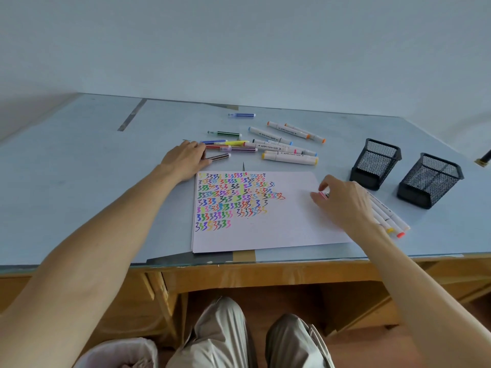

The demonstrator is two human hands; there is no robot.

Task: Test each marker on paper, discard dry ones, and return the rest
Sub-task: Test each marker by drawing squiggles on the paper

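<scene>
Hands apart: left [186,158] flat over thin markers [228,148], right [342,200] seemingly pinching pink-tipped marker [322,195] above scribbled paper [265,224]

One head-worn view — it looks forward and down, close over the tabletop [79,160]. Both hands reach away from it, knees below.

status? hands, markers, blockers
Left hand flat on the thin markers. Right hand pinching a pink-tipped marker at the paper edge. Both mesh cups unobstructed.

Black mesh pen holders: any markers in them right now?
No: both black mesh pen holders look empty, with the markers lying on the table.
</scene>
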